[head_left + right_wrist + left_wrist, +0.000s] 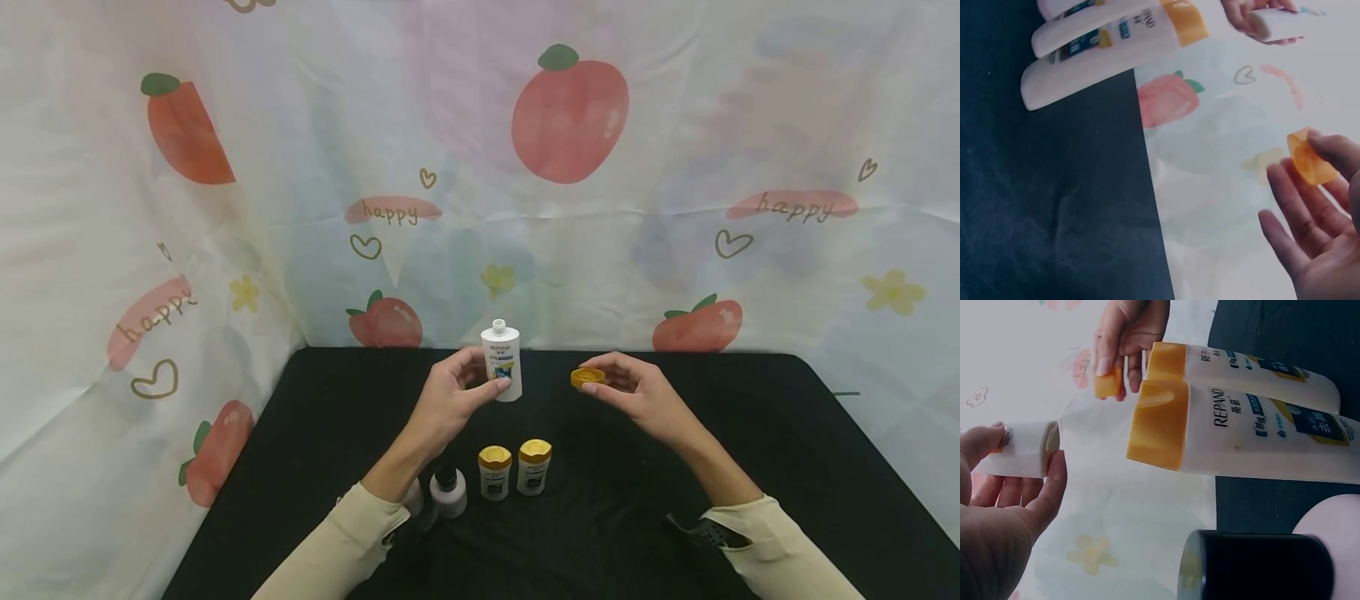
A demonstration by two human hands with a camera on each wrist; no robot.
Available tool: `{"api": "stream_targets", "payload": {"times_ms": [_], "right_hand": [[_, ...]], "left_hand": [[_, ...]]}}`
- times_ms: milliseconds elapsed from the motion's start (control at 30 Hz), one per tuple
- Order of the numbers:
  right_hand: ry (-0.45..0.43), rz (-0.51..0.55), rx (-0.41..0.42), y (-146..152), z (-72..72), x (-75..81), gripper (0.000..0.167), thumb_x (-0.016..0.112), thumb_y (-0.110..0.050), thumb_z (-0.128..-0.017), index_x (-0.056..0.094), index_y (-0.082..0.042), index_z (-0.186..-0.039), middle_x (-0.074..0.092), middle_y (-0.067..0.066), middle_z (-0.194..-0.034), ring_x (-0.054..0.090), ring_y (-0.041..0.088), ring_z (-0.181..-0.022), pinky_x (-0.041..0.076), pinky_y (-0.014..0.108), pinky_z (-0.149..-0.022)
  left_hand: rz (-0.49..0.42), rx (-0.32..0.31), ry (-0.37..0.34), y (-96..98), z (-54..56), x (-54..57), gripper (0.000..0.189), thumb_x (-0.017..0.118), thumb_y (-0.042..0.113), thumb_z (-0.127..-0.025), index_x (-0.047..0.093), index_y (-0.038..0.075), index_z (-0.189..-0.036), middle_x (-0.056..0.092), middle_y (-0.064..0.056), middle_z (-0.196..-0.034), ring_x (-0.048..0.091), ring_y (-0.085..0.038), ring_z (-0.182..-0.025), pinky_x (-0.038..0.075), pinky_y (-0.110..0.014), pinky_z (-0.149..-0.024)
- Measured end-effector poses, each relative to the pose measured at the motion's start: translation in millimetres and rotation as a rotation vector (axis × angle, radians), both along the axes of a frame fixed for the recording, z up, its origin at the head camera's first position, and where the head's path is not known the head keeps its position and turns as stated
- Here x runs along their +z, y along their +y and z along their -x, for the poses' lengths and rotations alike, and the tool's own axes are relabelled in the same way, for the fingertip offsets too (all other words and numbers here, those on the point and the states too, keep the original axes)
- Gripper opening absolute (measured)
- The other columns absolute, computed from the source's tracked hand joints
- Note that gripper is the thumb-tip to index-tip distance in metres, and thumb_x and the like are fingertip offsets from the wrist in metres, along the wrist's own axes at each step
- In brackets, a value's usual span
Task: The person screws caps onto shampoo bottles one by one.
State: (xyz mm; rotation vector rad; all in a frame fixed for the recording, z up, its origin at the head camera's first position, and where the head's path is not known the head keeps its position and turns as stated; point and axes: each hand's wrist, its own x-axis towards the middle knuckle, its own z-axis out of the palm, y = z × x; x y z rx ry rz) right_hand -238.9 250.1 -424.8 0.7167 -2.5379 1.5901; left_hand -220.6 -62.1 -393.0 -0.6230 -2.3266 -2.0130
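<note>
My left hand (pixel 455 392) grips a white shampoo bottle (pixel 502 354) upright, thumb across its front and fingers behind. Its narrow neck is bare, with no cap on it. To the right, my right hand (pixel 633 390) pinches a yellow-orange cap (pixel 587 377) between thumb and fingers, apart from the bottle. In the right wrist view the cap (pixel 1310 157) shows its hollow side, and the bottle's base (pixel 1051 449) faces the left wrist camera.
Nearer me on the black table (pixel 615 517) stand two white bottles, one (pixel 495 473) beside the other (pixel 534 468), both with yellow caps. Left of them is a pale round bottle (pixel 448 493) with a black top; another pale container is partly hidden by my left forearm. A printed curtain (pixel 465 100) hangs behind.
</note>
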Motion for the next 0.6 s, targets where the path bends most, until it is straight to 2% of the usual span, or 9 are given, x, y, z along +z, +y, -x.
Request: {"api": "stream_targets", "payload": {"times_ms": [267, 467, 600], "right_hand": [[0.019, 0.006, 0.025, -7, -1.0, 6.7, 0.033, 0.069, -0.014, -0.098, 0.065, -0.012, -0.130, 0.069, 0.009, -0.116, 0.071, 0.024, -0.098, 0.058, 0.023, -0.083], [0.003, 0.058, 0.028, -12, -2.2, 11.6, 0.029, 0.071, -0.009, -0.096, 0.064, -0.005, -0.124, 0.068, 0.012, -0.113, 0.071, 0.017, -0.097, 0.058, 0.023, -0.083], [-0.019, 0.084, 0.024, -14, -3.3, 16.0, 0.029, 0.070, -0.010, -0.096, 0.064, -0.004, -0.124, 0.069, 0.007, -0.113, 0.071, 0.015, -0.098, 0.058, 0.024, -0.084]], "left_hand": [[0.021, 0.003, 0.016, 0.3, -3.9, -1.1, 0.037, 0.076, 0.014, -0.093, 0.064, 0.007, -0.127, 0.068, -0.009, -0.124, 0.066, -0.024, -0.116, 0.052, -0.047, -0.102], [0.007, 0.029, -0.009, -0.3, -4.7, -3.0, 0.038, 0.078, 0.014, -0.091, 0.065, 0.010, -0.126, 0.070, -0.007, -0.122, 0.067, -0.022, -0.115, 0.055, -0.043, -0.098], [-0.009, 0.015, -0.019, 0.4, -7.0, -3.6, 0.038, 0.078, 0.013, -0.091, 0.065, 0.009, -0.126, 0.070, -0.008, -0.121, 0.067, -0.022, -0.114, 0.055, -0.042, -0.097]]}}
